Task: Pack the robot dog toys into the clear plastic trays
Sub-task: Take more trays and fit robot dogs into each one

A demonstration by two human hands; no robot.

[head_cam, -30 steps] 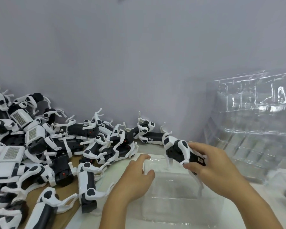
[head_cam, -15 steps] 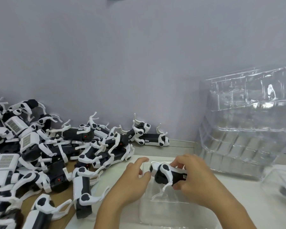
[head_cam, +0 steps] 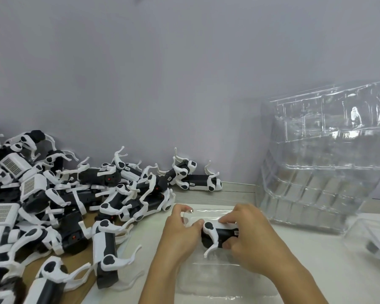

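**Toy dog held over the clear tray**

Your right hand (head_cam: 248, 240) curls round a black-and-white robot dog toy (head_cam: 217, 234), holding it over the clear plastic tray (head_cam: 217, 279) on the worktop (head_cam: 316, 270). Your left hand (head_cam: 180, 233) pinches the tray's far rim, thumb touching the toy. More toys (head_cam: 59, 200) lie heaped at left; stacked trays (head_cam: 325, 163) stand at right.

Right hand (head_cam: 248, 242) hides the toy's (head_cam: 215, 234) rear; pile of toys (head_cam: 42, 205) cut off at left edge; packed tray (head_cam: 373, 240) blurred, cut off at right.
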